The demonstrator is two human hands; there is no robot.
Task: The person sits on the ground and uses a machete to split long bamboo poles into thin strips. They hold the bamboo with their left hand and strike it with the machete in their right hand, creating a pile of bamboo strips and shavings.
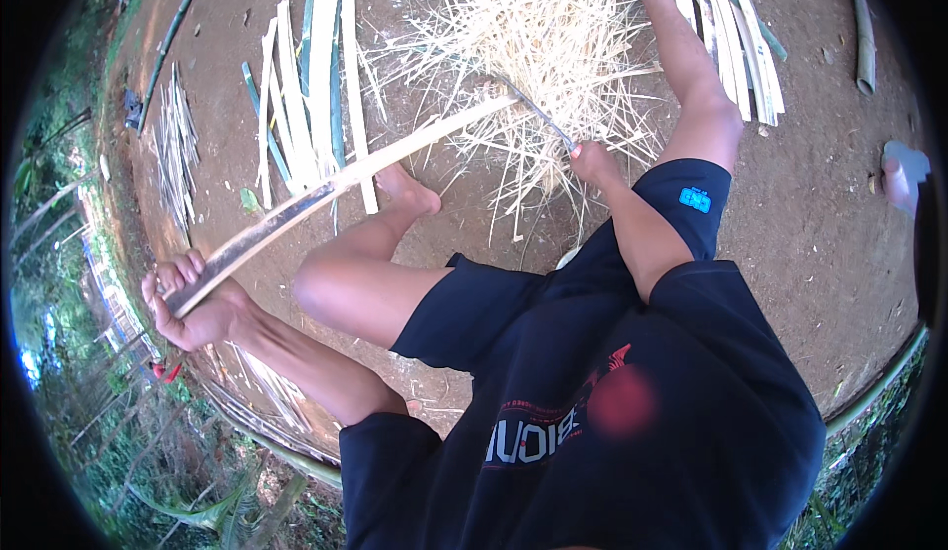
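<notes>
My left hand [202, 305], out at the left, is closed round the near end of a long split bamboo strip [365, 167]. The strip slants up and to the right, pale along most of its length with a dark patch nearer my hand. In my right hand [596, 166] is the handle of a knife [538, 114] with a long, thin dark blade. The blade crosses the strip's far end, apparently touching it. Beneath them spreads a heap of pale shavings [553, 41] on the dirt ground.
Split bamboo strips [321, 76] lie beyond my left foot, and more strips [736, 41] lie at the far right. A bundle of thin sticks [176, 155] is at the left. A bamboo tube [863, 41] and a clear plastic item [904, 177] lie at the right. Plants [69, 353] border the left.
</notes>
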